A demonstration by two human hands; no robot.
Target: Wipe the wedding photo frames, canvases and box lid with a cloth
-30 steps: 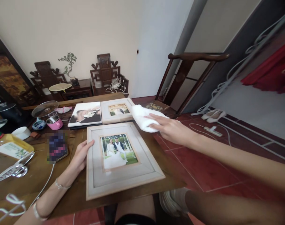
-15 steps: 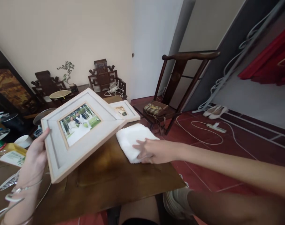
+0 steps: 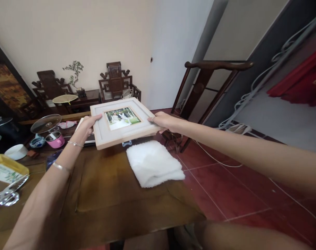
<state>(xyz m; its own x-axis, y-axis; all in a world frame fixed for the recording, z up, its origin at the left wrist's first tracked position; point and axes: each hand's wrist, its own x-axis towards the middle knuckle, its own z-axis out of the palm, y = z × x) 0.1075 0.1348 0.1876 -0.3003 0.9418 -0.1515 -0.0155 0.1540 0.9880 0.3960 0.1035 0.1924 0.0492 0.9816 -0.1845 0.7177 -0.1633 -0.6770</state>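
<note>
A white picture frame (image 3: 100, 133) with a photo of two people on a lawn is held up above the far side of the wooden table (image 3: 103, 187). My left hand (image 3: 88, 124) grips its left edge, thumb on the front face. On the opposite edge, my right hand (image 3: 164, 121) is closed with the fingers partly hidden underneath. A folded white towel (image 3: 154, 163) lies on the table just below and nearer to me, touched by neither hand. Behind the raised frame, most of a second white frame is hidden.
On the table's left are a yellow bottle (image 3: 10, 168), clear-handled scissors (image 3: 9, 194), a white bowl (image 3: 16, 151), a pink cup (image 3: 55, 139) and a glass lid (image 3: 45, 124). A wooden chair (image 3: 199, 86) stands right of the table. A cable (image 3: 220, 161) crosses the red floor.
My right hand has let go of the towel and taken hold of the picture frame's right edge. The frame has moved away from me and to the right, now tilted flatter.
</note>
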